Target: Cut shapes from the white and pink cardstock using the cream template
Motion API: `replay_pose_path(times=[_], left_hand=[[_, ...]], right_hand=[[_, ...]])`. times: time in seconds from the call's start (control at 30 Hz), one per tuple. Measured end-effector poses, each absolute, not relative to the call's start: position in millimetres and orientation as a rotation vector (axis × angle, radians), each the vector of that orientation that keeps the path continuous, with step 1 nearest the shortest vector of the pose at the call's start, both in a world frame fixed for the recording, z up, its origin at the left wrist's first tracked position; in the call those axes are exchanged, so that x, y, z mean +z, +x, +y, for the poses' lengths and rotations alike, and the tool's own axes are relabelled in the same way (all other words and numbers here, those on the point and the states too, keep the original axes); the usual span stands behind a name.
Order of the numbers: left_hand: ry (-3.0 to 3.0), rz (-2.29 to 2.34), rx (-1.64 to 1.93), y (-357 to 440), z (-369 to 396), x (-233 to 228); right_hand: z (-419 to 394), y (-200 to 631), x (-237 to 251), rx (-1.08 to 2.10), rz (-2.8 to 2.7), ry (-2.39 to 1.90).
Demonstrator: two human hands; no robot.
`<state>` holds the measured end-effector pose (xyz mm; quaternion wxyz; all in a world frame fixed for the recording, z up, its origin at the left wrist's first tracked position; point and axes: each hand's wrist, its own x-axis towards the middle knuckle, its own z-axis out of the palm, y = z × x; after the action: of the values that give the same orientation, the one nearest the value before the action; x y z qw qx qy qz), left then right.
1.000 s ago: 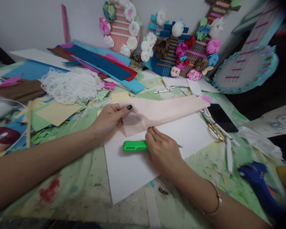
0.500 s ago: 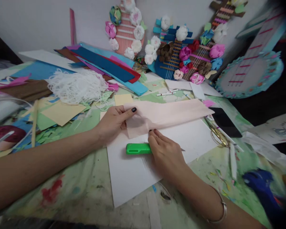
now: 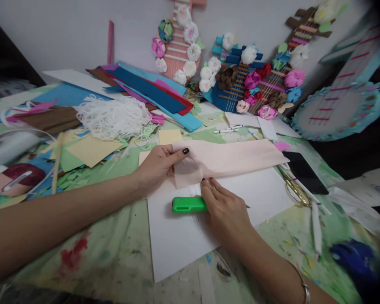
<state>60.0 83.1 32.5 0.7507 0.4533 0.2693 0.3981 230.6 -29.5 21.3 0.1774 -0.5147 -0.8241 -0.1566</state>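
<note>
A strip of pale pink paper (image 3: pixel 240 158), seemingly crepe paper, lies folded across a white sheet (image 3: pixel 174 249). My left hand (image 3: pixel 160 164) pinches the strip's left end, thumb on top and the other fingers partly hidden behind it. My right hand (image 3: pixel 226 207) is closed over a green box cutter (image 3: pixel 190 204). The cutter's handle sticks out to the left and a dark blade tip shows on the right. The fingertips of this hand touch the lower edge of the pink strip; the grip under the palm is hidden.
White yarn (image 3: pixel 114 118) is heaped at back left near folded coloured papers (image 3: pixel 152 90). Flower-covered paper guitars (image 3: pixel 237 80) lean on the wall. Gold-handled scissors (image 3: pixel 297 192), a black phone (image 3: pixel 305 173) and a blue glue gun (image 3: pixel 351 257) lie to the right.
The whole view has shifted slightly, so everything appears a little lower and further right. Both hands keep their hold, and the pink strip has barely moved relative to them.
</note>
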Motion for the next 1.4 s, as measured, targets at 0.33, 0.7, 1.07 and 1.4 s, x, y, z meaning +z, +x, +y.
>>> replay_pose_path(times=[0.33, 0.7, 1.07, 1.4], left_hand=[[0.998, 0.584, 0.853, 58.7, 83.8, 31.7], [1.004, 0.555, 0.842, 58.7, 83.5, 30.4], [1.065, 0.636, 0.865, 59.4, 84.7, 36.1], [1.44, 0.789, 0.91, 54.4, 82.1, 43.8]], right_hand=[[-29.7, 230.0, 21.6, -0.41, -2.341, -1.438], [-25.9, 229.0, 21.5, -0.288, -2.395, -1.34], [-26.7, 229.0, 21.3, -0.32, -2.415, -1.281], [-43.0, 251.9, 49.7, -0.177, -1.914, -1.116]])
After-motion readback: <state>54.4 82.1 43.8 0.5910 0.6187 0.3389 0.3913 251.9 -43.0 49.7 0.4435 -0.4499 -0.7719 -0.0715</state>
